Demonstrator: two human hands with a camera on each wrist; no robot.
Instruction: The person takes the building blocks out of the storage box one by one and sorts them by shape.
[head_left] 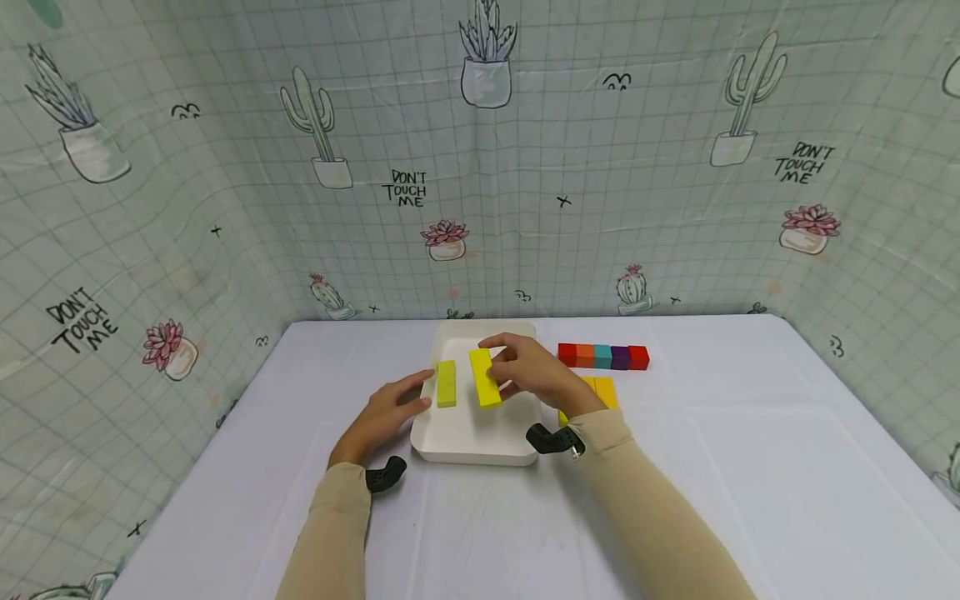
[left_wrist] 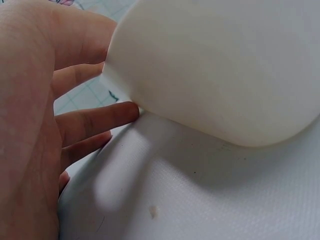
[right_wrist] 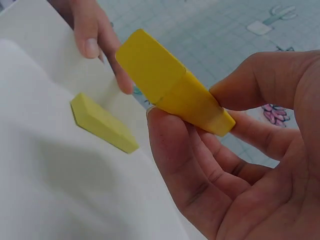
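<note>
My right hand [head_left: 531, 367] pinches a bright yellow rectangular block [head_left: 484, 378] between thumb and fingers. In the right wrist view that yellow block [right_wrist: 167, 82] is held tilted above the white tray [head_left: 472, 450]. A yellow-green block [head_left: 446, 383] lies lengthwise in the left part of the tray, apart from the held one. At the tray's left edge is my left hand [head_left: 382, 418], its fingers extended. The left wrist view has a fingertip of the left hand [left_wrist: 75, 85] touching the outer side of the tray [left_wrist: 210, 75], close to its underside.
Right of the tray, small cubes stand in a row [head_left: 602, 357], coloured red, orange, teal, purple and red. Nearer to me, more yellow blocks [head_left: 606, 392] lie partly hidden behind my right wrist. A patterned cloth wall [head_left: 555, 250] rises behind the white table [head_left: 750, 467].
</note>
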